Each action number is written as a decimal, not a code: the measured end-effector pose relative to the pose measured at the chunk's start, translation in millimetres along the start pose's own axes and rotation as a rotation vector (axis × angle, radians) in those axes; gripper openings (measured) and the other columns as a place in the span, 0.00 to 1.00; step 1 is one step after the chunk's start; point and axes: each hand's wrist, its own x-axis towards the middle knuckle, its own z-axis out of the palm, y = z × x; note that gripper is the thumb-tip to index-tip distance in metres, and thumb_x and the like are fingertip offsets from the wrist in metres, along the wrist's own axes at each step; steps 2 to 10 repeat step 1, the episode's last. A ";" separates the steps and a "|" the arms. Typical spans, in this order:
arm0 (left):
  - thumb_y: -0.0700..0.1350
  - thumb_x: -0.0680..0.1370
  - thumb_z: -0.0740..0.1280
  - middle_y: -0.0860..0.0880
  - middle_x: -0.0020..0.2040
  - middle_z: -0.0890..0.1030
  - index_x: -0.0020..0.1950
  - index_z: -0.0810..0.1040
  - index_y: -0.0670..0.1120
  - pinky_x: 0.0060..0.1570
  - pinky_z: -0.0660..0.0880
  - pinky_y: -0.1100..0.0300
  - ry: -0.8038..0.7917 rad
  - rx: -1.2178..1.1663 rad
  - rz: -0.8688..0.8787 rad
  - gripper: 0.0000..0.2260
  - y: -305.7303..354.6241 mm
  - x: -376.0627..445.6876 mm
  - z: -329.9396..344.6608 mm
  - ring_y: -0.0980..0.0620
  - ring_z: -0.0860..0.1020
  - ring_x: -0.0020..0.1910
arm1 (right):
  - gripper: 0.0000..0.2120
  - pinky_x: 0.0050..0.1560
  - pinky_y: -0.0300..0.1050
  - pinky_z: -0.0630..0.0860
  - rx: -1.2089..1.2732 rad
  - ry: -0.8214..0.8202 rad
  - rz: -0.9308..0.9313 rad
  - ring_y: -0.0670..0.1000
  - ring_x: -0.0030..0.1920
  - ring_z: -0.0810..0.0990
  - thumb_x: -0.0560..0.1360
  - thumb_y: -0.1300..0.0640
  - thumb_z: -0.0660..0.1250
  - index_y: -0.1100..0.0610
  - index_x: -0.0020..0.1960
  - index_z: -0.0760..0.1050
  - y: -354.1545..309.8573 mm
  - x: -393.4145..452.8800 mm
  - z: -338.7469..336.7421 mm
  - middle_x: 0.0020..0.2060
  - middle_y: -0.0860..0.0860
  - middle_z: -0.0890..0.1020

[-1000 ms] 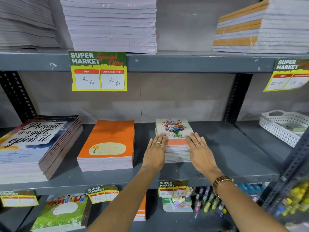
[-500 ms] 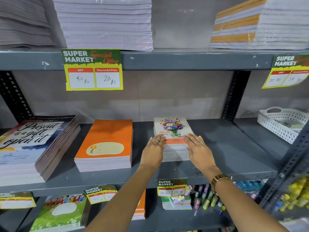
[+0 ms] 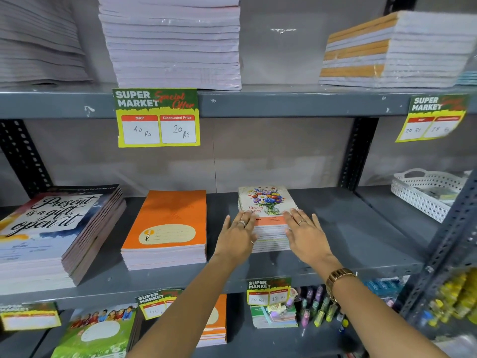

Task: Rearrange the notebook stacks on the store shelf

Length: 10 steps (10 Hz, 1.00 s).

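Grey metal shelf (image 3: 348, 228): middle tier. Quote-cover notebook stack (image 3: 51, 233), far left. Orange notebook stack (image 3: 167, 228), centre. Floral notebook stack (image 3: 268, 220), right of the orange stack, apart from it. Left hand (image 3: 237, 236) and right hand (image 3: 307, 236): fingers extended, flat against the floral stack's sides; grip apparently not closed. White basket (image 3: 423, 195), far right.
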 end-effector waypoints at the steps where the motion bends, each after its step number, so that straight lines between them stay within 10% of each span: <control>1: 0.50 0.82 0.50 0.47 0.79 0.50 0.76 0.46 0.46 0.75 0.42 0.48 0.028 0.034 0.023 0.25 -5.8 -9.8 -7.5 0.49 0.46 0.78 | 0.26 0.75 0.56 0.42 -0.033 -0.005 0.004 0.53 0.77 0.47 0.81 0.49 0.49 0.53 0.76 0.49 -11.3 -3.4 -5.8 0.76 0.53 0.56; 10: 0.50 0.82 0.50 0.47 0.79 0.50 0.76 0.46 0.46 0.75 0.42 0.48 0.028 0.034 0.023 0.25 -5.8 -9.8 -7.5 0.49 0.46 0.78 | 0.26 0.75 0.56 0.42 -0.033 -0.005 0.004 0.53 0.77 0.47 0.81 0.49 0.49 0.53 0.76 0.49 -11.3 -3.4 -5.8 0.76 0.53 0.56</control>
